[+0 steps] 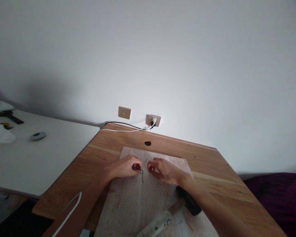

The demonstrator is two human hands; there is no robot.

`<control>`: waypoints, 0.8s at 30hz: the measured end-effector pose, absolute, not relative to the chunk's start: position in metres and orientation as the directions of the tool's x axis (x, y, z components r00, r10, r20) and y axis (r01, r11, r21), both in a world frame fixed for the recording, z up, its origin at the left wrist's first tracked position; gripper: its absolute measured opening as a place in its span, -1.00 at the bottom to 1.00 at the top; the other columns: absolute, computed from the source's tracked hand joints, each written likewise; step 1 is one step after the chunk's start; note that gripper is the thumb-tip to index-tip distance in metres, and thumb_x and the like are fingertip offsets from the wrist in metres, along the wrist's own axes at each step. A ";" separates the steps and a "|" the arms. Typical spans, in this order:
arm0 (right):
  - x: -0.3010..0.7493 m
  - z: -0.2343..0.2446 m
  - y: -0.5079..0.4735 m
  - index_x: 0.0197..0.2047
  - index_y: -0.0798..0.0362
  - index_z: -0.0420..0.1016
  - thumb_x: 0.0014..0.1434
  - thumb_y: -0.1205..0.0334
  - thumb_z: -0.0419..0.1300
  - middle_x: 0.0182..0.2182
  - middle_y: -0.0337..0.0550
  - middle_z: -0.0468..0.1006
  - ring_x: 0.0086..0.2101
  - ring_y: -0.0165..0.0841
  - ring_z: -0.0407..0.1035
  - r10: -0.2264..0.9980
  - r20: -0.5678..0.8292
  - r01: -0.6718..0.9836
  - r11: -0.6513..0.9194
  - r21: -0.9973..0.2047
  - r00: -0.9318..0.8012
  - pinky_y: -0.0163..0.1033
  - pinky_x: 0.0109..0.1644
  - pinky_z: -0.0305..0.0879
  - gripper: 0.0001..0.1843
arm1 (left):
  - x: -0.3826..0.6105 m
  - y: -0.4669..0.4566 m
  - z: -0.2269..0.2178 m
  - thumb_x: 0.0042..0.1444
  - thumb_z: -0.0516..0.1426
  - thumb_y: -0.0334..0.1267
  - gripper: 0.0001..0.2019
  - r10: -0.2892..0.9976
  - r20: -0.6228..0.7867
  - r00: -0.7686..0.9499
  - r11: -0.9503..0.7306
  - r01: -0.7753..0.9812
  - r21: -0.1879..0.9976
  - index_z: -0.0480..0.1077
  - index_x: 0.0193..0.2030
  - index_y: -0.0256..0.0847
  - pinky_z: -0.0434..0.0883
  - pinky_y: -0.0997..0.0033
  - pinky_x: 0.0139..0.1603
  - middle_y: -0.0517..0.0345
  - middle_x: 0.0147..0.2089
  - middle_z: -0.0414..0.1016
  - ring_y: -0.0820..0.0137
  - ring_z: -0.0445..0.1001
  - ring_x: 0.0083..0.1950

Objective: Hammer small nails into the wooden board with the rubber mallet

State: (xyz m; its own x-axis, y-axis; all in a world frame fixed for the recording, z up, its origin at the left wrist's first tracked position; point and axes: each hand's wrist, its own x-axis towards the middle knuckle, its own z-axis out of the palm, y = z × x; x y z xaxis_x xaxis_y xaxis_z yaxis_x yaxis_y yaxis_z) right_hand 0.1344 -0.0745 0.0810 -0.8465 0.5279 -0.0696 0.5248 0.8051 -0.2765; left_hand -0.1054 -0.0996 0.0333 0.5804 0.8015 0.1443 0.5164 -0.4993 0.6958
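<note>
My left hand (128, 165) is closed in a pinch above the far part of a pale, whitish wooden board (127, 197). Across a narrow gap, my right hand (165, 170) is also closed, thumb and fingertips together. What either set of fingertips holds, if anything, is too small to make out. Between the hands, close to my left fingertips, is a thin shiny nail (142, 176). Another small nail-like piece (146, 161) shows slightly farther back. A hammer lies on the board under my right forearm, with a black head (190, 201) and a pale, worn handle (158, 223).
The board rests on a wooden table (217, 184) with a cable hole (147, 143) near the wall. Cables (128, 130) run to a wall socket (153, 120). On the left, a white table (51, 148) bears a grey oval object (37, 136). Purple fabric (278, 200) is at right.
</note>
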 end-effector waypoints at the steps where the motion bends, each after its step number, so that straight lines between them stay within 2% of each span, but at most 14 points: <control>1: 0.134 0.079 -0.076 -0.16 0.04 0.55 0.26 0.42 0.18 -0.26 -0.16 0.62 -0.23 -0.36 0.48 0.509 -0.060 0.504 0.815 -0.285 -0.859 -0.34 -0.14 0.31 -0.84 | -0.105 -0.100 0.033 -0.05 0.15 -0.53 -0.79 0.805 0.143 0.576 -0.496 0.521 0.695 0.56 -0.34 -0.22 0.30 0.50 -0.26 0.17 -0.33 0.54 0.41 0.46 -0.32; 4: 0.132 0.074 -0.078 -0.18 0.03 0.58 0.27 0.43 0.18 -0.21 -0.13 0.62 -0.16 -0.32 0.47 0.470 -0.033 0.459 0.839 -0.291 -0.882 -0.30 -0.08 0.32 -0.83 | -0.104 -0.100 0.033 -0.05 0.14 -0.52 -0.79 0.814 0.131 0.566 -0.480 0.528 0.701 0.56 -0.33 -0.21 0.30 0.52 -0.28 0.18 -0.34 0.53 0.41 0.46 -0.31; 10: 0.127 0.069 -0.079 -0.15 0.04 0.62 0.32 0.43 0.14 -0.21 -0.09 0.60 -0.22 -0.34 0.48 0.460 -0.005 0.445 0.856 -0.264 -0.888 -0.30 -0.14 0.33 -0.77 | -0.105 -0.100 0.033 -0.06 0.13 -0.53 -0.77 0.813 0.136 0.566 -0.482 0.524 0.702 0.56 -0.32 -0.22 0.29 0.53 -0.30 0.20 -0.35 0.53 0.43 0.46 -0.33; 16: 0.121 0.067 -0.078 -0.12 0.05 0.62 0.33 0.45 0.11 -0.19 -0.06 0.61 -0.18 -0.30 0.48 0.462 -0.003 0.451 0.863 -0.229 -0.887 -0.27 -0.10 0.33 -0.75 | -0.104 -0.101 0.035 -0.04 0.13 -0.53 -0.76 0.806 0.152 0.572 -0.505 0.531 0.681 0.57 -0.31 -0.21 0.31 0.52 -0.26 0.19 -0.33 0.56 0.41 0.48 -0.30; 24: 0.117 0.070 -0.080 -0.15 0.10 0.56 0.32 0.44 0.11 -0.24 -0.06 0.61 -0.22 -0.30 0.46 0.490 -0.003 0.481 0.855 -0.194 -0.872 -0.27 -0.14 0.30 -0.81 | -0.104 -0.102 0.036 -0.03 0.14 -0.53 -0.77 0.812 0.144 0.566 -0.493 0.532 0.688 0.56 -0.31 -0.21 0.33 0.50 -0.22 0.18 -0.30 0.59 0.39 0.49 -0.29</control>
State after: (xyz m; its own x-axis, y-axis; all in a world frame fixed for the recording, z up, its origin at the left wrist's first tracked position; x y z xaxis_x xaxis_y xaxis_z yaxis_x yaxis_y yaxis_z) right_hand 0.1167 -0.0804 0.0702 -0.8718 0.4898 -0.0026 0.4810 0.8550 -0.1939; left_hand -0.1036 -0.1024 0.0363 0.5661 0.8117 0.1439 0.5321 -0.4931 0.6883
